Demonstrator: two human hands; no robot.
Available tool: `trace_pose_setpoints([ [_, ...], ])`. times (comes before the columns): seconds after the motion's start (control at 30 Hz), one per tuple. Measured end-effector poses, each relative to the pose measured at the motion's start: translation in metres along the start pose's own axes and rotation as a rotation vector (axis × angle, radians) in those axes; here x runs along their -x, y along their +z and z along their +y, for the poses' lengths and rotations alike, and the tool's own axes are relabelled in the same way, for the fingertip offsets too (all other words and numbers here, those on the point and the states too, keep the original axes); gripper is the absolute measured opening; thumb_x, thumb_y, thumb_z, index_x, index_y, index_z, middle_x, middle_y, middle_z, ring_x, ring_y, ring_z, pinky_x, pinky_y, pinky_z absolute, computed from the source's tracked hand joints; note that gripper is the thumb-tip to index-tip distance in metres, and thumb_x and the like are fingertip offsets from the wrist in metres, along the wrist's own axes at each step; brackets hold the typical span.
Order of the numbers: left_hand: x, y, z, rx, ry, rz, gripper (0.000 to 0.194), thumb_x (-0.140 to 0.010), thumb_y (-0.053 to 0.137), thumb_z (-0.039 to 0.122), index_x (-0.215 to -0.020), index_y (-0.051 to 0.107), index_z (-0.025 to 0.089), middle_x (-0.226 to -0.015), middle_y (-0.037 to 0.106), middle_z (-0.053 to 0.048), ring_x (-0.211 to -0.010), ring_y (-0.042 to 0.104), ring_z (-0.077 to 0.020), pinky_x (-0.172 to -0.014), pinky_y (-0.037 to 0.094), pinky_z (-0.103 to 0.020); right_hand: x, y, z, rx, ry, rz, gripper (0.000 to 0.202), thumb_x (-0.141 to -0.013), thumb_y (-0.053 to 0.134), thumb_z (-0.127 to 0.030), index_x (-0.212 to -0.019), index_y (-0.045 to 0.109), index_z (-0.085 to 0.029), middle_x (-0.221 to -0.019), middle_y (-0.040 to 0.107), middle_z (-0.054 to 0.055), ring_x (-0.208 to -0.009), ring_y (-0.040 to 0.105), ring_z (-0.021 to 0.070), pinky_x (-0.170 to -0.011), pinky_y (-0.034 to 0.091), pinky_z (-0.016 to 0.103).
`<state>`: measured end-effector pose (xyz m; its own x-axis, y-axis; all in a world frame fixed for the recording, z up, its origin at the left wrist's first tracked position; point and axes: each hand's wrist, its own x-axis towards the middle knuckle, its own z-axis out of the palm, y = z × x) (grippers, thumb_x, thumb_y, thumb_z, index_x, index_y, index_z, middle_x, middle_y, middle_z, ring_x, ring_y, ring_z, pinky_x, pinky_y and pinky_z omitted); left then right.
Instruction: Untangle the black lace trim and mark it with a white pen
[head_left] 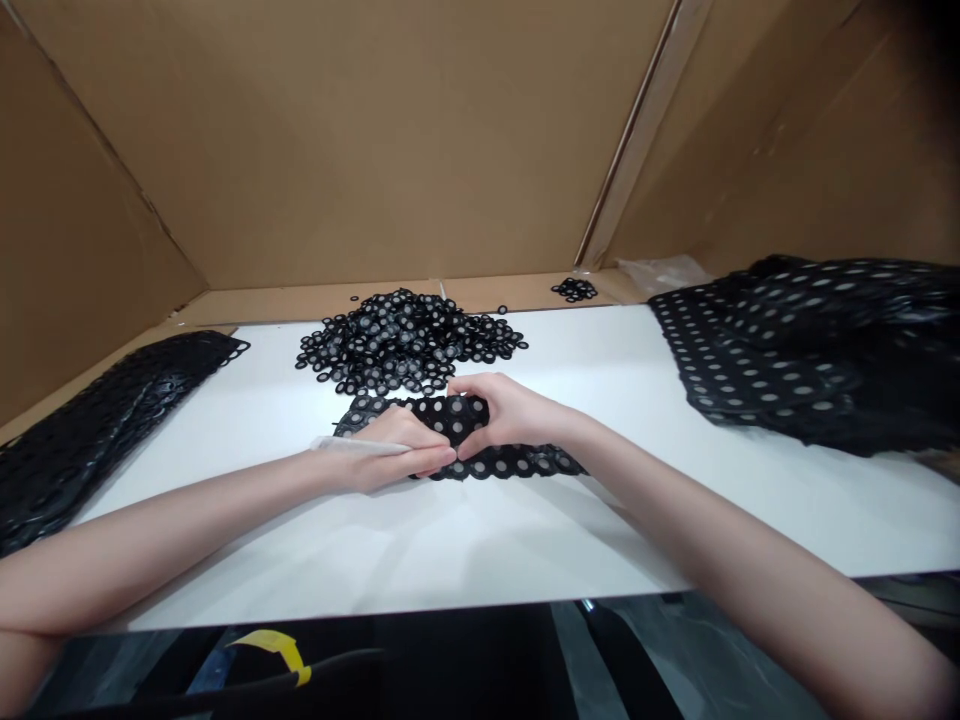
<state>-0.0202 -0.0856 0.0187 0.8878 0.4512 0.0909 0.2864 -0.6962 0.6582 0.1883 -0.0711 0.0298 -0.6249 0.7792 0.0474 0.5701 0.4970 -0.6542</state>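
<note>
A strip of black perforated sheet (517, 462) with rows of round pale spots lies on the white table in front of me. My left hand (397, 445) is closed over its left part, fingertips pinched together near the middle. A slim whitish stick-like tool (356, 446) runs back across that hand; its tip is hidden. From the right, my right hand (506, 415) curls thumb and forefinger around the middle of the sheet, holding it. Just behind the hands rises a heap of small black rings (405, 340), many with pale centres.
To the left lies a stack of glossy black perforated sheets (112, 420). A large crumpled black spotted sheet (787, 360) covers the right side. A small pile of black rings (574, 290) sits at the back, near clear plastic (664, 272). Cardboard walls (390, 140) enclose the white table (360, 570).
</note>
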Motion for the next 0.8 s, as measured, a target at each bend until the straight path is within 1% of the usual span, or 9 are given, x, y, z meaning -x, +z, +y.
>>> trace_pose_setpoints([
  [0.17,0.001,0.0,0.0,0.012,-0.017,0.014,0.046,-0.1,0.033,0.033,-0.06,0.047,0.015,-0.055,0.047,0.002,-0.051,0.041,-0.0076,-0.057,0.033,-0.021,0.001,-0.001,-0.001,0.036,0.009,-0.01,0.04,-0.057,0.081,-0.023,-0.086,0.055,-0.018,-0.083,0.057,-0.002,-0.076,0.051,0.0164,-0.065,0.038,0.026],
  [0.27,0.0,0.001,0.0,0.025,0.003,0.036,0.045,-0.099,0.035,0.032,-0.061,0.049,0.014,-0.057,0.049,0.002,-0.052,0.044,-0.0074,-0.058,0.034,-0.02,0.004,-0.001,-0.001,0.064,-0.014,-0.051,0.043,-0.061,0.08,-0.029,-0.095,0.057,-0.017,-0.094,0.063,0.003,-0.084,0.056,0.0206,-0.072,0.043,0.03],
  [0.33,0.0,0.002,-0.001,0.019,0.029,0.06,0.044,-0.099,0.036,0.031,-0.062,0.05,0.014,-0.058,0.05,0.002,-0.054,0.045,-0.0074,-0.058,0.034,-0.02,0.006,-0.001,0.0,0.08,-0.007,-0.066,0.061,-0.057,0.083,-0.037,-0.108,0.056,-0.017,-0.108,0.063,0.007,-0.096,0.058,0.0255,-0.081,0.046,0.034],
  [0.4,0.001,0.003,-0.002,0.003,0.049,0.087,0.043,-0.099,0.036,0.031,-0.063,0.051,0.014,-0.059,0.051,0.001,-0.054,0.044,-0.0076,-0.058,0.034,-0.02,0.008,0.0,0.0,0.089,0.017,-0.069,0.083,-0.051,0.086,-0.042,-0.122,0.051,-0.016,-0.122,0.06,0.012,-0.109,0.056,0.0303,-0.091,0.045,0.039],
  [0.43,0.001,0.004,-0.002,-0.006,0.055,0.097,0.043,-0.099,0.036,0.031,-0.063,0.052,0.014,-0.06,0.052,0.001,-0.055,0.045,-0.0079,-0.058,0.034,-0.02,0.008,0.0,0.0,0.093,0.024,-0.068,0.089,-0.05,0.087,-0.043,-0.126,0.049,-0.016,-0.126,0.058,0.013,-0.113,0.055,0.0318,-0.094,0.044,0.041],
  [0.47,0.002,0.004,-0.002,-0.012,0.06,0.106,0.043,-0.099,0.036,0.031,-0.064,0.053,0.014,-0.062,0.053,0.0,-0.055,0.045,-0.0083,-0.058,0.035,-0.02,0.009,0.001,0.0,0.095,0.027,-0.07,0.091,-0.05,0.087,-0.042,-0.128,0.048,-0.016,-0.128,0.057,0.014,-0.115,0.054,0.0327,-0.095,0.044,0.042],
  [0.57,0.004,0.003,0.002,0.035,0.051,0.138,0.043,-0.099,0.036,0.032,-0.064,0.054,0.014,-0.062,0.055,-0.001,-0.056,0.046,-0.0088,-0.058,0.036,-0.02,0.01,0.002,-0.003,0.083,0.02,-0.074,0.085,-0.053,0.085,-0.036,-0.128,0.05,-0.017,-0.126,0.06,0.013,-0.115,0.056,0.0329,-0.094,0.046,0.043],
  [0.7,0.006,0.002,0.011,0.215,-0.07,0.137,0.045,-0.097,0.039,0.035,-0.059,0.052,0.014,-0.054,0.048,0.002,-0.051,0.042,-0.0081,-0.053,0.035,-0.02,0.01,0.003,-0.006,0.045,0.023,-0.065,0.086,-0.052,0.086,-0.031,-0.129,0.051,-0.017,-0.13,0.058,0.013,-0.119,0.054,0.0323,-0.098,0.045,0.043],
  [0.8,0.006,0.003,0.013,0.269,-0.097,0.115,0.043,-0.096,0.041,0.033,-0.059,0.052,0.014,-0.054,0.047,0.002,-0.052,0.043,-0.0077,-0.053,0.034,-0.019,0.011,0.003,-0.005,0.026,0.008,-0.047,0.091,-0.051,0.086,-0.032,-0.132,0.049,-0.018,-0.135,0.054,0.013,-0.124,0.051,0.0325,-0.102,0.042,0.043],
])
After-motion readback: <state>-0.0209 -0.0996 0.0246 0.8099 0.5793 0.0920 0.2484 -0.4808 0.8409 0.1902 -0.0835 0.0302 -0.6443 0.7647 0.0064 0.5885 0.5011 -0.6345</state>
